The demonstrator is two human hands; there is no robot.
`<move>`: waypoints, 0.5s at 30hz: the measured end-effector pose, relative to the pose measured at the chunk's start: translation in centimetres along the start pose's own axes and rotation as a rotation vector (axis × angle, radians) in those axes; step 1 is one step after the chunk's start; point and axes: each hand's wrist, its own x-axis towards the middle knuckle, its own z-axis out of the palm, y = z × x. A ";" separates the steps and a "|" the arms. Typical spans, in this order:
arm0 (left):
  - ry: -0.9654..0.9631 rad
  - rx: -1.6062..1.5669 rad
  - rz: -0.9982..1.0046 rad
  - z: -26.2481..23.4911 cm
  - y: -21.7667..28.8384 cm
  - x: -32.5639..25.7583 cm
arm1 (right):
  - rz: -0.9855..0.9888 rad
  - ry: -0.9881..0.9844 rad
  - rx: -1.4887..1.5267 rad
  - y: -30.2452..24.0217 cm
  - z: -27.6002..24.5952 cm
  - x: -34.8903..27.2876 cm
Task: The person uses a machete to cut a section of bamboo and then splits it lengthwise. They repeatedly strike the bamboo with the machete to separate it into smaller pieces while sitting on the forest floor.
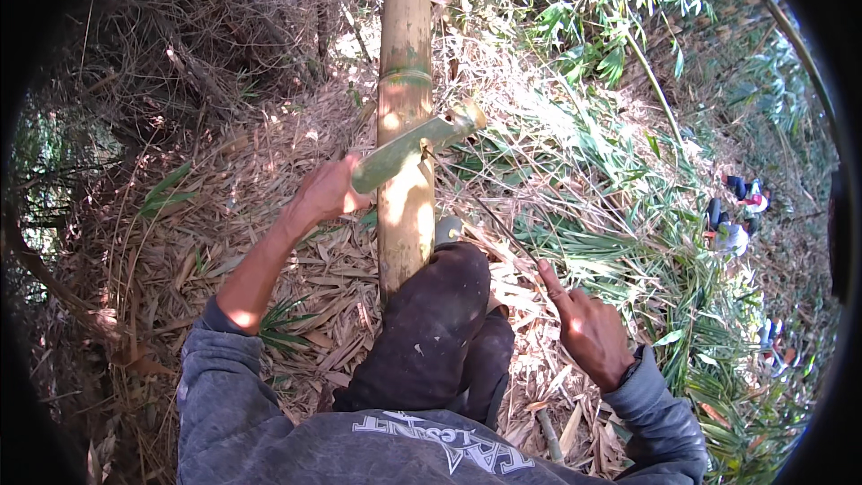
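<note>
A thick tan bamboo pole (pixel 407 45) runs from the far edge down to my bent knee. Across it lies a short green bamboo piece (pixel 393 162), tilted up to the right, its joint end (pixel 469 115) past the pole's right side. My left hand (pixel 330 189) is closed around the lower left end of this piece. My right hand (pixel 588 328) is closed, index finger stretched forward, on a long thin dark knife (pixel 499 221) seen nearly edge-on. Its handle is hidden in my palm. The knife's far end reaches the green piece's lower edge; whether it touches is unclear.
My knee in dark trousers (pixel 426 314) is against the pole's near end. Dry leaves (pixel 332 278) cover the ground. Cut green leaves (pixel 575 247) and thin branches lie to the right. Other people (pixel 732 238) are far right. Dry brush (pixel 206 63) stands at the far left.
</note>
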 end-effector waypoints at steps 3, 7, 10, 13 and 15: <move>-0.074 0.104 0.042 -2.2 1.2 0.6 | -0.014 -0.020 -0.074 0.9 -0.9 0.4; -0.152 0.281 0.034 -4.3 2.2 2.0 | -0.061 -0.054 -0.224 1.0 -3.5 0.8; -0.286 0.289 0.055 -5.3 3.3 3.0 | -0.034 -0.044 -0.303 0.6 -4.8 1.1; -0.196 0.368 0.054 -5.2 4.6 2.4 | 0.008 -0.058 -0.095 1.2 -5.2 0.9; -0.196 0.177 -0.094 -3.8 3.9 1.6 | 0.044 -0.069 0.184 2.8 -1.8 1.0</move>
